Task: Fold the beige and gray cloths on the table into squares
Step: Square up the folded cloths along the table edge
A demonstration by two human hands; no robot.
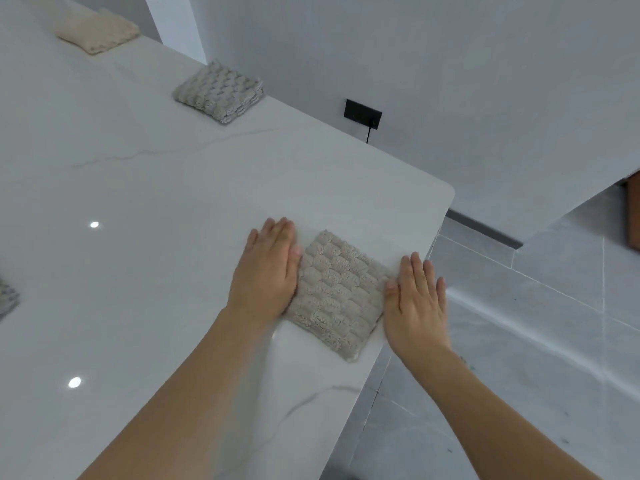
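A white marble-look table (145,209) with thin gray veins fills most of the view, its rounded corner reaching toward a pale wall and a gray tiled floor (519,341). Taking that corner as the landmark: just inside it, near the table's right edge, lies a beige cloth (337,294) with a bumpy, tufted weave, already folded into a thick square and set at a slant to the edge. The left hand (268,271) lies flat with straight fingers held together, gripping nothing, its thumb side pushed against the left border of this cloth. The right hand (415,299) is likewise flat and straight-fingered, holding nothing; it sits at the cloth's right border, on the side toward the table edge, and whether it touches the fabric or hovers just beside it is hard to tell. Well back from the corner, along the far edge of the table, a second folded cloth (219,91) of grayer beige rests as a neat square. Farther still along that edge is a third folded cloth (98,29) in a paler cream. At the left border of the view, far from the corner, a sliver of gray cloth (7,299) shows. On the wall behind the corner is a black socket (363,113) with a cable hanging from it.
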